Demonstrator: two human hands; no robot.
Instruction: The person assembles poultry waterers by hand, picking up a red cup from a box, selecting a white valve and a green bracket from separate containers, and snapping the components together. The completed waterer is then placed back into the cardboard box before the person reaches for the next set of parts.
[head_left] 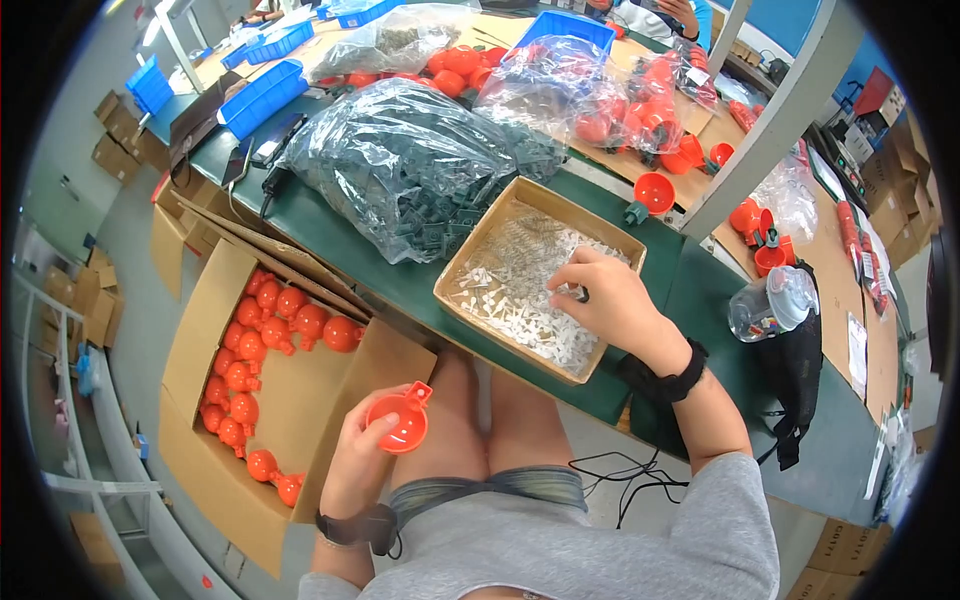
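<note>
My left hand (350, 455) grips a small red plastic cup (410, 434) with a short tab on its rim, holding it above my lap with the open side up. My right hand (615, 305) is over a shallow cardboard tray (508, 343), its thumb and fingertips pinched together. Whatever lies between those fingers is too small to make out. Loose white plastic pieces (545, 337) cover the tray's near part, and thin metal springs (525, 238) lie in a heap toward its far side.
Left of my legs stands an open carton (195, 470) with rows of red cups (250, 347). A clear bag of dark green parts (400, 170) lies behind the tray. To the right are a clear jar (765, 308), a black bag (795, 375) and a slanting metal post (765, 125). A co-worker's hand (682, 14) shows far back.
</note>
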